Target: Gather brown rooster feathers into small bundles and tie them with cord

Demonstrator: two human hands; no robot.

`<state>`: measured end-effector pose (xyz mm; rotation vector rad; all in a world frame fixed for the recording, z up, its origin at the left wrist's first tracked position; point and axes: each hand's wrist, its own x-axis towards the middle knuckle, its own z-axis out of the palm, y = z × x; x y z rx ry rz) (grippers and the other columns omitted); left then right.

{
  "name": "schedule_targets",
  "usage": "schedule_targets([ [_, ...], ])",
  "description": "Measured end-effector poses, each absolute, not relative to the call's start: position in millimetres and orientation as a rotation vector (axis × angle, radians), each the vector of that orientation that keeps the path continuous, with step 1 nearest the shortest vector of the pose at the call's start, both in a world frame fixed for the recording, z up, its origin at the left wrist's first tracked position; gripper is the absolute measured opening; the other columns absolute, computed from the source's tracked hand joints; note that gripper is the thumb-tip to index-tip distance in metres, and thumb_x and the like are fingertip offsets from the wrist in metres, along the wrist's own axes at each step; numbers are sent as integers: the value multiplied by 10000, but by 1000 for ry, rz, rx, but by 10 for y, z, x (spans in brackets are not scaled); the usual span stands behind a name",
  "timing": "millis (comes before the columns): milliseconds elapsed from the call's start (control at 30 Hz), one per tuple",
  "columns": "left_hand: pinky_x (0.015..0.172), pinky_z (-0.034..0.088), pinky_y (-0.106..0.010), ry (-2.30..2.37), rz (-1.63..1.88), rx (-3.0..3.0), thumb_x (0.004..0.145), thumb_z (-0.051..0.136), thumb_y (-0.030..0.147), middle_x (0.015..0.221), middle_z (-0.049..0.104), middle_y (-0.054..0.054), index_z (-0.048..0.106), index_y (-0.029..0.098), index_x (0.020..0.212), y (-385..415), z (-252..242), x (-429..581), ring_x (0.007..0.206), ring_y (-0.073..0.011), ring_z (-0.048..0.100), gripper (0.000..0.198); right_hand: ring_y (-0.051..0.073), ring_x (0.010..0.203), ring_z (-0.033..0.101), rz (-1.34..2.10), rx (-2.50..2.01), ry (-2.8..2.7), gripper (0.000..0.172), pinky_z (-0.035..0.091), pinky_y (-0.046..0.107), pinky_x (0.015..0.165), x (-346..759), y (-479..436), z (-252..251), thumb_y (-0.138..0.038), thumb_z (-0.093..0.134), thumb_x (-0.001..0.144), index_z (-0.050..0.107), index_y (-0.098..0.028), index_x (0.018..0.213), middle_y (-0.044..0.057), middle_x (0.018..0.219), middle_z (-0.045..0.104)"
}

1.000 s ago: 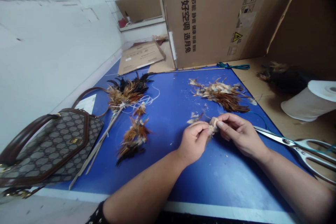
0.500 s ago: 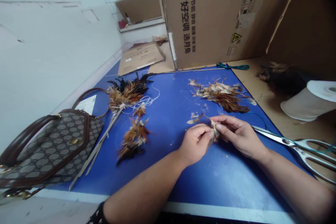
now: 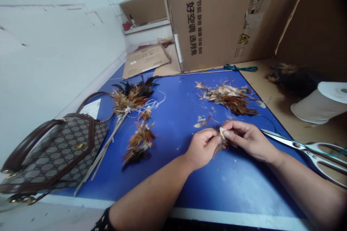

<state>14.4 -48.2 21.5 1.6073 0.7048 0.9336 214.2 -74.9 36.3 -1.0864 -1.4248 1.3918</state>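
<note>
Between my two hands is a small bunch of brown and cream feathers (image 3: pixel 222 138), held just above the blue tabletop (image 3: pixel 173 122). My left hand (image 3: pixel 203 148) pinches it from the left with thumb and forefinger. On the other side my right hand (image 3: pixel 246 140) grips its pale upper end between thumb and fingers. Part of the bunch is hidden by the fingers. A few loose feathers (image 3: pixel 202 124) lie just beyond my left hand. Farther back rests a larger pile of brown and cream feathers (image 3: pixel 230 97).
Large scissors (image 3: pixel 300 147) lie right of my right hand, near a white spool (image 3: pixel 311 106). To the left are small feather bunches (image 3: pixel 139 140), feathers tied on sticks (image 3: pixel 132 95) and a patterned handbag (image 3: pixel 65 148). A tall cardboard box (image 3: pixel 217 18) stands behind.
My right fingers have shifted slightly on the feather bunch, and its feathers now hang a little lower between the hands. Both hands stay in nearly the same place.
</note>
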Motion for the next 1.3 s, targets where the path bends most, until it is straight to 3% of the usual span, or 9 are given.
schedule_targets([
  [233, 950, 546, -360, 778, 1074, 1485, 981, 670, 371, 973, 741, -96, 782, 151, 909, -448, 94, 175, 945, -200, 683, 256, 121, 662, 550, 1116, -1199, -1405, 321, 430, 238, 563, 2090, -721, 315, -504, 691, 969, 685, -185, 1006, 38, 860, 685],
  [433, 893, 573, -353, 907, 1074, 1304, 963, 691, 449, 979, 752, -81, 796, 167, 1029, -475, -55, 210, 898, -191, 673, 308, 102, 627, 527, 1099, -1224, -1395, 313, 420, 233, 544, 2001, -725, 257, -498, 706, 959, 709, -186, 988, 36, 871, 704],
  [600, 859, 585, -356, 904, 1062, 1268, 962, 682, 477, 964, 755, -77, 805, 168, 1069, -501, -56, 213, 855, -185, 666, 349, 92, 582, 512, 1115, -1206, -1284, 317, 421, 225, 521, 1925, -732, 250, -493, 770, 908, 699, -187, 954, 6, 765, 672],
  [1000, 984, 520, -364, 803, 1114, 1217, 945, 728, 409, 1005, 747, -80, 828, 173, 982, -486, 58, 236, 984, -189, 656, 260, 84, 555, 491, 1236, -1199, -1171, 420, 408, 218, 485, 1928, -717, 236, -494, 857, 815, 674, -176, 1021, -7, 757, 625],
  [1300, 977, 544, -387, 721, 1043, 1153, 929, 744, 429, 1042, 720, -98, 828, 171, 957, -481, 43, 222, 1014, -207, 664, 273, 100, 610, 488, 1238, -1193, -1314, 392, 423, 232, 540, 1988, -723, 253, -502, 858, 815, 693, -182, 970, -3, 753, 621],
])
